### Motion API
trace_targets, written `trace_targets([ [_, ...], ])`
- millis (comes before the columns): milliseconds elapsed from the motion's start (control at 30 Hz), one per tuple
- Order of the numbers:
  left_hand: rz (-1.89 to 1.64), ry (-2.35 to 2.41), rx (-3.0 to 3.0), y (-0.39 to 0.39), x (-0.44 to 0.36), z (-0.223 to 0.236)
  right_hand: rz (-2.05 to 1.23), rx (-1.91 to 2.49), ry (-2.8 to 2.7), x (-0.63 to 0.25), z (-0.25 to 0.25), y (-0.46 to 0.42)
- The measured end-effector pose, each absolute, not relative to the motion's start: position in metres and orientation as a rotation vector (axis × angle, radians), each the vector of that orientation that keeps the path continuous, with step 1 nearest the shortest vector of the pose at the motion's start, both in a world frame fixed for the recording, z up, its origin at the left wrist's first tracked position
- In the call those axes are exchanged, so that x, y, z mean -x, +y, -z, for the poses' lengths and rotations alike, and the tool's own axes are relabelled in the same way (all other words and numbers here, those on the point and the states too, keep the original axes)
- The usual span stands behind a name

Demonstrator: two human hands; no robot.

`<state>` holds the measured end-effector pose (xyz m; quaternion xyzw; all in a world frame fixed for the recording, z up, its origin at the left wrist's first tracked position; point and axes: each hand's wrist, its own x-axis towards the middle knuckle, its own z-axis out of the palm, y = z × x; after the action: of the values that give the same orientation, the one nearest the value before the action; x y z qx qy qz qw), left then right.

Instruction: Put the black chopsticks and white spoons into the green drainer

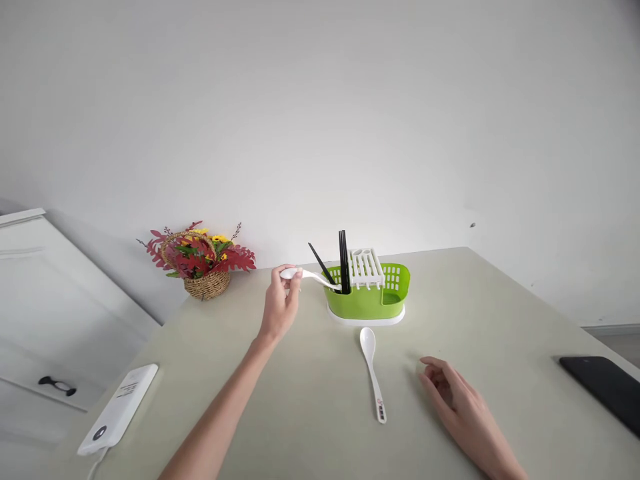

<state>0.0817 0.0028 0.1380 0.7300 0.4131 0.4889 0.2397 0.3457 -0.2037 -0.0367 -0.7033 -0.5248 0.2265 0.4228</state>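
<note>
My left hand (283, 299) is closed on a white spoon (314, 276), pinching it near its bowl end. The spoon's thin handle reaches right, its tip at the left compartment of a green cutlery holder (357, 307); whether they touch I cannot tell. Black chopsticks (343, 261) stand in that compartment, one of them leaning left. A second white spoon (369, 360) lies on the table in front of the holder, bowl toward it. Right of this spoon, my right hand (453, 403) is low over the table, empty, with loosely bent fingers and the thumb apart.
A white slotted rack (367, 268) tops the holder's middle. At the back left stands a wicker basket (207, 285) of red and yellow flowers. A white power bank (119, 408) with a cable lies left, a black phone (603, 387) right. The wall borders the table's (300, 413) back edge.
</note>
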Motion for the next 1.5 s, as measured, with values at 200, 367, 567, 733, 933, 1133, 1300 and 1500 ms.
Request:
trace_targets([
  [200,-1.063,1.079,-2.239,0.023,-0.099,-0.123,-0.582,1.78,-1.323,-0.348,0.042,-0.201],
  [367,-0.964,1.005,-2.378,0.04,-0.102,-0.108,-0.608,1.792,-1.33,-0.352,0.046,-0.199],
  [567,-0.9,1.027,-2.409,0.058,-0.101,-0.098,-0.599,1.806,-1.327,-0.353,0.046,-0.2],
  [733,-0.91,1.052,-2.366,0.069,-0.101,-0.095,-0.559,1.805,-1.331,-0.354,0.044,-0.199],
  [933,-0.993,1.03,-2.318,0.074,-0.1,-0.091,-0.539,1.799,-1.315,-0.354,0.044,-0.198],
  [1133,-1.144,1.034,-2.264,0.065,-0.091,-0.088,-0.559,1.826,-1.279,-0.35,0.044,-0.2],
  [1300,-1.276,1.211,-2.031,0.05,-0.073,-0.07,-0.588,1.824,-1.269,-0.351,0.046,-0.202],
  [1500,-1.191,1.376,-1.795,0.014,-0.043,-0.019,-0.597,1.871,-1.291,-0.342,0.042,-0.197],
])
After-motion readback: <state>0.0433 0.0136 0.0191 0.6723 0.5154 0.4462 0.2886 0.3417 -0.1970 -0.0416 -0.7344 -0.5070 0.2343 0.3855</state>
